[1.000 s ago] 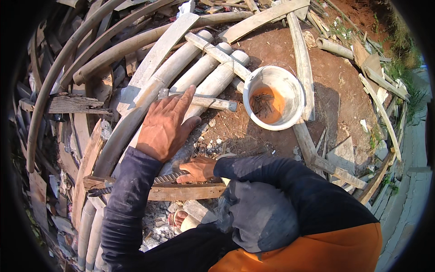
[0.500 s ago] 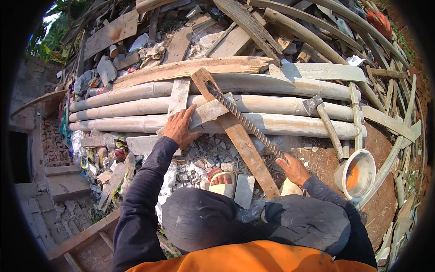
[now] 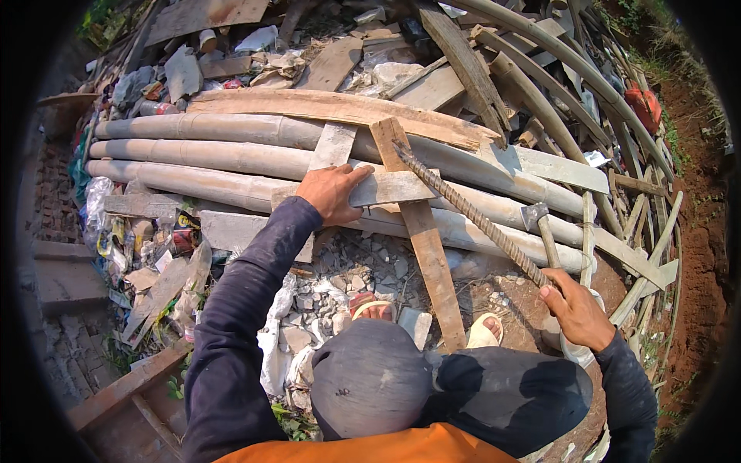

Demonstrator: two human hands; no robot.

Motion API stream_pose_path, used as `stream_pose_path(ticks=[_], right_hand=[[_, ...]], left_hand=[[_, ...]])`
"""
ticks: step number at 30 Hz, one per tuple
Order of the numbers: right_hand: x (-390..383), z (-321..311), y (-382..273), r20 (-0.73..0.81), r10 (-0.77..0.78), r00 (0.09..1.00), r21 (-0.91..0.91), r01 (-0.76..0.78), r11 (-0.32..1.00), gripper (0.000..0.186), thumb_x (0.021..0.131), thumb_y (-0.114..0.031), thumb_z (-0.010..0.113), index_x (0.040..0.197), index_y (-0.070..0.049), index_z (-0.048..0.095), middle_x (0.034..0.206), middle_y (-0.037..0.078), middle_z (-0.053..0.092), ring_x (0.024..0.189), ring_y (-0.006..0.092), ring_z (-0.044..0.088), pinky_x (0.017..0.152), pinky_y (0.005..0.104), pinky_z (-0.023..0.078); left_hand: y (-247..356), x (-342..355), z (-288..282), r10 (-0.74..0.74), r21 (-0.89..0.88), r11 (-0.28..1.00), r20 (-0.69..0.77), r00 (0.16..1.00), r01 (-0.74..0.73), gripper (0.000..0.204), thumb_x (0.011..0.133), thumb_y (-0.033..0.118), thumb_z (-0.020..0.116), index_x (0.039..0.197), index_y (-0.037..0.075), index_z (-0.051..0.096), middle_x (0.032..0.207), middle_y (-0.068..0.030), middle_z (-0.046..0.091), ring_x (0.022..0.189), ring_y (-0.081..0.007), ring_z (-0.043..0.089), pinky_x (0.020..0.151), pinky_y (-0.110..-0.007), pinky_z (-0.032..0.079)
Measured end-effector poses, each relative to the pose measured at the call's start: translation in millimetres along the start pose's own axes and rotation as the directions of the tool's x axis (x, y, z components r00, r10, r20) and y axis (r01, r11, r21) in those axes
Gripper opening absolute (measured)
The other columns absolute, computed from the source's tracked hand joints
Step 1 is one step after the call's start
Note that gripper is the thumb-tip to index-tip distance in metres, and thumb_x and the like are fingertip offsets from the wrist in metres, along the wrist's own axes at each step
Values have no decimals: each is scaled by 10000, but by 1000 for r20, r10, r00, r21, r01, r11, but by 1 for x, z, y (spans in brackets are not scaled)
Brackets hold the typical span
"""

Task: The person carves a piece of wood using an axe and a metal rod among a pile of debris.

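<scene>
My left hand (image 3: 333, 193) is closed over the left part of a short pale board (image 3: 395, 188), thumb on the near side. This board crosses a longer brown plank (image 3: 432, 266), which slants from the bamboo poles (image 3: 193, 152) down towards my feet. In my right hand (image 3: 577, 310), out to the right, is the lower end of a ribbed steel bar (image 3: 480, 220). The bar's thin far end meets the brown plank just beyond the crossing. Past my right hand, a hatchet (image 3: 534, 217) leans against the bamboo, its lower handle hidden.
A whitish bucket (image 3: 579, 353) stands mostly hidden behind my right hand. Loose planks (image 3: 455, 65) and scrap pile up beyond the bamboo. Stone rubble (image 3: 324, 297) covers the ground between my feet and the poles. Litter (image 3: 166, 239) lies to the left.
My right hand has swung outward to the right and slightly away with the bar, which now lies at a flatter slant. My left hand stays on the short board. The view has turned somewhat.
</scene>
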State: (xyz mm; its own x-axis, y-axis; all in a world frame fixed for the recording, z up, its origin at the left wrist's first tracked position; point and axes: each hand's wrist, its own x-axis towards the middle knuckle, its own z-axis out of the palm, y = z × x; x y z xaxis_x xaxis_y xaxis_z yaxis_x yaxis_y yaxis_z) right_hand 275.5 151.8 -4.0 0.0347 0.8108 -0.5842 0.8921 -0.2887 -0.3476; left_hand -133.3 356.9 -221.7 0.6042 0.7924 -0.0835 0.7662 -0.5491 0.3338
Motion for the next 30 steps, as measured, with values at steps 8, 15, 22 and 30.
stream_pose_path(ticks=[8, 15, 22, 30], right_hand=[[5, -29, -55, 16, 55, 998, -130, -53, 990, 423, 1145, -360, 552, 1448, -66, 550, 1054, 264, 717, 1018, 455, 711, 893, 507, 526], [35, 24, -4, -8, -3, 1000, -96, 2, 995, 420, 1141, -407, 542, 1229, 3, 555, 887, 351, 664, 933, 581, 655, 795, 586, 486], [45, 50, 37, 0, 9, 1000, 155, -9, 988, 477, 1134, -457, 552, 1080, 12, 609, 793, 279, 669, 808, 523, 685, 711, 512, 506], [142, 238, 131, -176, -126, 976, 325, 178, 929, 722, 1082, -691, 501, 1180, 15, 614, 846, 324, 666, 872, 596, 662, 711, 582, 503]], left_hand=[[-9, 2, 16, -74, -92, 994, -116, 991, 64, 846, 770, 381, 839, 1534, 155, 555, 1168, -187, 723, 1088, -402, 734, 927, -509, 599], [-2, -3, 20, -128, -27, 992, -132, 983, 126, 763, 797, 377, 840, 1458, 105, 572, 1169, -171, 706, 1091, -384, 729, 916, -508, 594], [17, -9, -1, -119, 57, 990, -148, 982, 128, 711, 809, 346, 861, 1407, 80, 583, 1163, -150, 686, 1079, -373, 708, 913, -493, 582], [-5, -3, 36, -180, 28, 983, -28, 983, 181, 835, 776, 362, 856, 1501, 120, 519, 1279, -160, 651, 1246, -376, 630, 1060, -506, 516]])
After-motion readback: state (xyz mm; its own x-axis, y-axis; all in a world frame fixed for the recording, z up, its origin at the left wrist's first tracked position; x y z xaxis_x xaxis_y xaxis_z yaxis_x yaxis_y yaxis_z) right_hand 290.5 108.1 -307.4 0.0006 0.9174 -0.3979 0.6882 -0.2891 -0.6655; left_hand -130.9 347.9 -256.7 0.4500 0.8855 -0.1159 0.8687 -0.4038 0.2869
